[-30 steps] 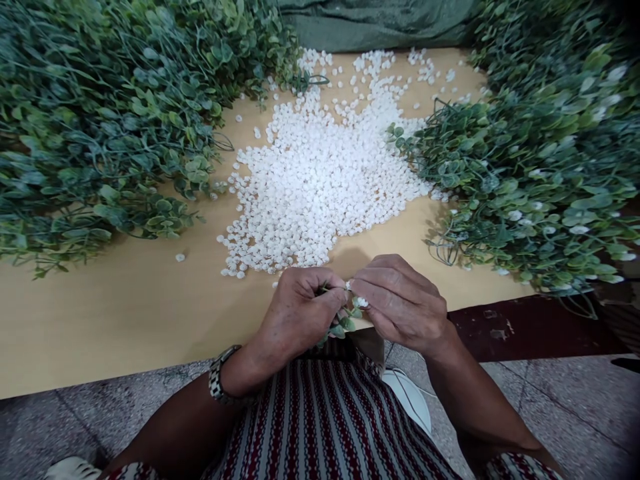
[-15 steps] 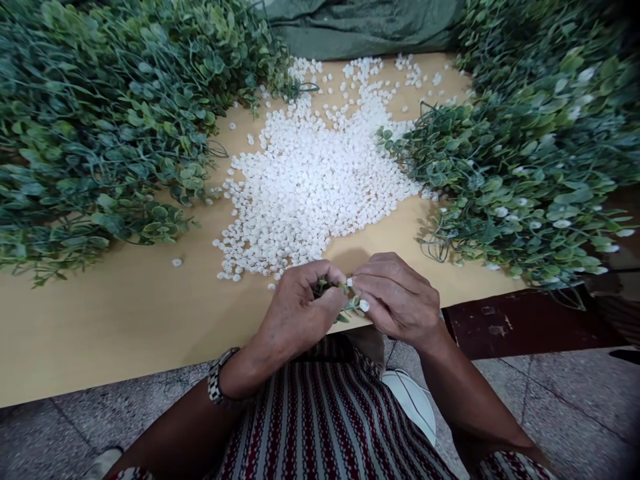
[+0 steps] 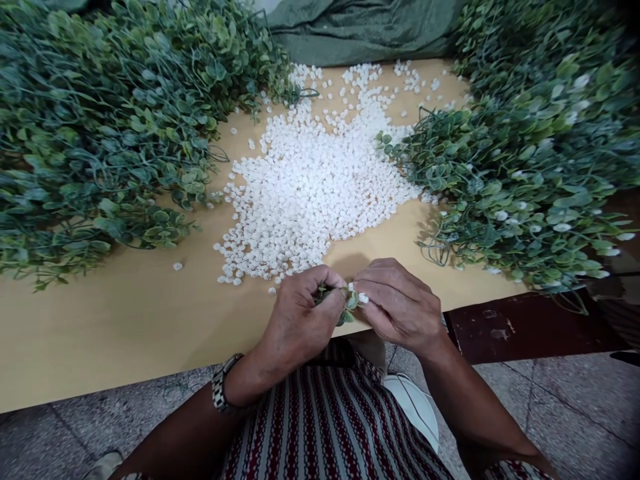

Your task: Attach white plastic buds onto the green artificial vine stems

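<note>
A small green sprig is pinched between the thumb and fingers of my left hand, at the table's front edge. My right hand meets it from the right, its fingers closed at a small white bud by the sprig's tip. A second white piece shows between the two hands' fingertips, partly hidden. Beyond the hands a wide heap of white buds covers the middle of the table.
Leafy green bunches lie at the left. More bunches, some with white buds, lie at the right. Dark green cloth borders the far edge of the tan table. A dark red surface is at the lower right.
The sprig has turned slightly between my hands, and the lower white bud now sits higher, against my right fingers. Both hands stay almost in place.
</note>
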The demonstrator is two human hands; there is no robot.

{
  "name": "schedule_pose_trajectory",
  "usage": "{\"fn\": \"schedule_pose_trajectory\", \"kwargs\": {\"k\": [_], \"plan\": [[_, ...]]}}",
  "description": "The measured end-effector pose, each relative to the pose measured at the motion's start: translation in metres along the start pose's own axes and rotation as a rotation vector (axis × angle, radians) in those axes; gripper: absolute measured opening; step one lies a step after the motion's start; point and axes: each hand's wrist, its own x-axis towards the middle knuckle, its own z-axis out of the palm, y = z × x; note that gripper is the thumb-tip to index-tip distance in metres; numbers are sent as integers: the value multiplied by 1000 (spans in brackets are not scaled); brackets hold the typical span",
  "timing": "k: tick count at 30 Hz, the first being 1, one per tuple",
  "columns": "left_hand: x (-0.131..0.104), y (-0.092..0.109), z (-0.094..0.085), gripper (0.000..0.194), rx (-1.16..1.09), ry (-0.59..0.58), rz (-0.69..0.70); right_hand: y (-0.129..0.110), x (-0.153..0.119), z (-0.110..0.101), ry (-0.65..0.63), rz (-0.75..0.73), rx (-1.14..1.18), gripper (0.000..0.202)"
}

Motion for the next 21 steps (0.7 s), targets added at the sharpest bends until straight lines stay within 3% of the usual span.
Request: {"fn": "schedule_pose_trajectory", "kwargs": {"k": [12,21], "plan": [[-5,-5,7,16,91,70,132,-1,-1,0,19,56,12,17],[-4,-6,15,17,216,171,192,1,-1,0,23,-15,-52,17]]}}
